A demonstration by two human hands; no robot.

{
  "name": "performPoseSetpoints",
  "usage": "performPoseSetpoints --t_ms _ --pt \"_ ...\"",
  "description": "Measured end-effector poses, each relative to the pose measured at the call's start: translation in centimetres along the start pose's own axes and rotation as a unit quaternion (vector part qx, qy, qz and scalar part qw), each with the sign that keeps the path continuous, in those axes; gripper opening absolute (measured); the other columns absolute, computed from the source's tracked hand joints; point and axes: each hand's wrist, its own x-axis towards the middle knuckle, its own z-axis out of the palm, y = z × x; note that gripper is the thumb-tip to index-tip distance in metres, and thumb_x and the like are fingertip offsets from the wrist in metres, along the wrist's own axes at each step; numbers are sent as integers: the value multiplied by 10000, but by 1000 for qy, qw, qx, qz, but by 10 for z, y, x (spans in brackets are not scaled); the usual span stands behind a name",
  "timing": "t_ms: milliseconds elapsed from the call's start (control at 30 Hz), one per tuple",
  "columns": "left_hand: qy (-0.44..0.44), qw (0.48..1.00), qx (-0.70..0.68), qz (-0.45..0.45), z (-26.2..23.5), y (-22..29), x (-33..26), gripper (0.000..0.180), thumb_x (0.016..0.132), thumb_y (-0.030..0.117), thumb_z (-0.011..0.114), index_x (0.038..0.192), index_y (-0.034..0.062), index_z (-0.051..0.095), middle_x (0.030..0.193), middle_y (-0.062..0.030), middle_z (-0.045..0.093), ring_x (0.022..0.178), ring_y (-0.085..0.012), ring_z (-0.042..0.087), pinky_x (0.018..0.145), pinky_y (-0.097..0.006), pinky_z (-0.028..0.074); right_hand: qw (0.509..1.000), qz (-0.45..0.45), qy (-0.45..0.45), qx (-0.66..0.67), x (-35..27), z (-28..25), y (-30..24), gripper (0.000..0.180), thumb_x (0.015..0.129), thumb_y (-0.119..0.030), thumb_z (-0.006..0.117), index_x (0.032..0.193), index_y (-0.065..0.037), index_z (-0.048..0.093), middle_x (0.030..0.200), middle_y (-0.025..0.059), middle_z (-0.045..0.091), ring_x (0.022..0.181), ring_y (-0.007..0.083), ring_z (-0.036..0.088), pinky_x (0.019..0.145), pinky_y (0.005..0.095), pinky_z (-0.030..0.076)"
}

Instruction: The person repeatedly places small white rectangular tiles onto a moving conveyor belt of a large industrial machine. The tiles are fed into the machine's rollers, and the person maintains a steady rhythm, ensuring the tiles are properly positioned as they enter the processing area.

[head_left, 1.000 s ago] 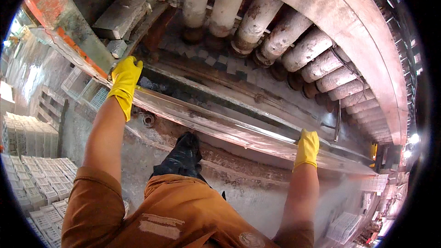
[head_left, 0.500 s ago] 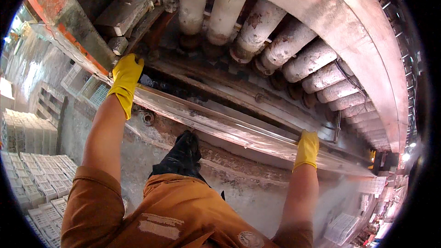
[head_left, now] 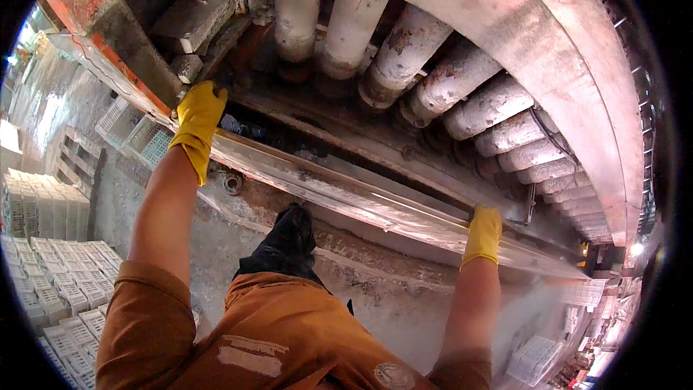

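Yellow gloves cover both my hands. My left hand (head_left: 200, 121) is closed over the upper edge of a long, shiny metal side panel (head_left: 346, 204), near its left end beside an orange-edged frame (head_left: 133, 65). Farther right along the same edge, my right hand (head_left: 483, 234) has its fingers hooked over the top; the fingertips are hidden behind it. Just beyond the panel runs a narrow dark channel (head_left: 307, 150), with something dark and wet-looking in it near my left hand. A row of thick, pale, rust-stained cylinders (head_left: 406, 50) stands behind the channel.
A wide curved metal beam (head_left: 548, 36) passes above the cylinders. Stacked white plastic crates (head_left: 65, 271) and a pallet (head_left: 76, 162) are at the left. My dark-clothed leg (head_left: 285, 242) is against the low ledge under the panel. More crates (head_left: 535, 358) lie lower right.
Both hands keep their places on the panel edge. Rust marks on several cylinders appear in different spots, and the view behind the channel has shifted slightly.
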Motion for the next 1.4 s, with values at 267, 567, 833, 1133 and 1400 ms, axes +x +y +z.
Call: performPoseSetpoints --t_ms 267,567,833,1133,1400 --pt "0 1000 -4 5 -1 0 0 421 918 447 641 1123 87 718 1180 -195 712 1108 -408 667 938 -523 528 1000 16 4 -11 8 3 3 494 894 -406 625 1061 44 743 1060 295 726 1002 479 698 830 516 531" --pt "-27 999 -9 -19 -5 2 -1 410 923 443 649 1122 91 717 1195 -186 710 1125 -403 662 947 -509 522 998 54 -9 -36 2 -4 -15 495 915 -379 573 1075 70 705 1057 306 714 1000 473 690 855 508 522" --pt "-31 999 -16 -14 1 3 2 417 921 433 655 1159 96 712 1224 -169 710 1144 -391 661 954 -494 522 998 -54 6 1 28 22 43 478 948 -381 567 974 82 681 957 300 714 920 454 698 798 514 518" --pt "-34 999 -11 -24 7 -6 8 434 915 454 666 1161 99 713 1212 -162 718 1136 -382 667 951 -487 524 988 -143 33 -56 20 20 37 521 963 -419 580 932 93 671 916 316 701 877 477 682 761 503 514" --pt "-38 999 -17 -24 6 -7 6 441 913 453 668 1167 96 716 1195 -153 729 1125 -373 677 948 -477 529 999 -33 31 22 26 30 35 529 976 -422 567 948 94 680 940 317 705 897 465 689 776 499 522"
